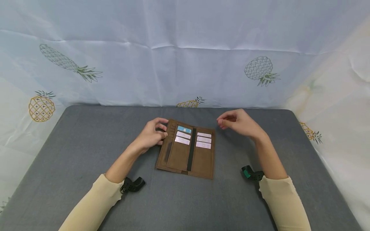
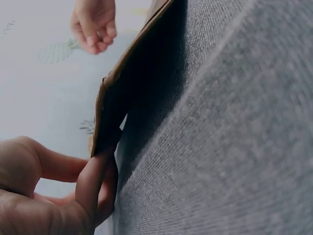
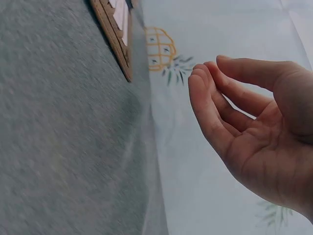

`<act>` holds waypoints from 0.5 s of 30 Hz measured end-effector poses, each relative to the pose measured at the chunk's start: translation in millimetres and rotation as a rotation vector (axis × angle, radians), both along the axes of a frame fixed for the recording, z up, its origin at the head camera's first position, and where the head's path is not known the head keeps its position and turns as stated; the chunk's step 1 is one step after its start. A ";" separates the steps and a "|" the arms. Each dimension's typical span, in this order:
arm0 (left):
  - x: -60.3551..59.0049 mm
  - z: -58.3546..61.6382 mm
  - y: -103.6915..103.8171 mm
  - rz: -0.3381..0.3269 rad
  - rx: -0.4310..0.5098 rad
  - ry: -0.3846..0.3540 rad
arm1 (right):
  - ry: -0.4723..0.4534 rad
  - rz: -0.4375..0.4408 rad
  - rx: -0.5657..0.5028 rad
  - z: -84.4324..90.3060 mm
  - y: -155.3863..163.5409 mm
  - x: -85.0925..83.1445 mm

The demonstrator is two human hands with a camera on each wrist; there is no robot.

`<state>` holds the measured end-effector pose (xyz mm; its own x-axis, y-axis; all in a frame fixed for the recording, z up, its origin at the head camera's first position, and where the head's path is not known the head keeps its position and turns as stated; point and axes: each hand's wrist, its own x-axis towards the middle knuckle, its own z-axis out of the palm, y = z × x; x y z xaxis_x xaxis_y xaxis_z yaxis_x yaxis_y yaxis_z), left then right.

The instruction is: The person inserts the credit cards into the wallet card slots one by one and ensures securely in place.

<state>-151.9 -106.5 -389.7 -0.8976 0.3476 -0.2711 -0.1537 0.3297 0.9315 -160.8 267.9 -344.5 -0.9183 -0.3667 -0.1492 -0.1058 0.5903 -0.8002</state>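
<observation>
A brown bifold wallet lies spread open at the middle of the table, with a blue card at the top of its left side and several pale pink cards in the slots of both halves. My left hand grips the wallet's left edge near the upper corner. In the left wrist view, that edge is tilted up off the cloth, fingers curled at it. My right hand hovers to the right of the wallet's upper corner, fingers loosely bent and nothing between them, as the right wrist view also shows.
The grey cloth-covered table ends at a pale curtain printed with pineapples. Black wrist mounts sit below both forearms, close over the table.
</observation>
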 end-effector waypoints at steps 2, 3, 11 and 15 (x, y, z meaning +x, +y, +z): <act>-0.8 -0.5 -1.2 0.016 0.001 -0.001 | 0.008 -0.019 0.006 3.9 4.0 0.8; -1.4 -1.1 -1.7 0.028 -0.001 -0.002 | 0.013 -0.028 0.011 5.7 5.8 1.2; -4.2 -2.2 -4.4 0.062 -0.022 -0.003 | 0.046 -0.057 0.036 12.8 12.2 3.3; -5.5 -0.4 -6.0 0.036 -0.056 0.003 | 0.058 -0.069 0.040 12.9 12.1 4.2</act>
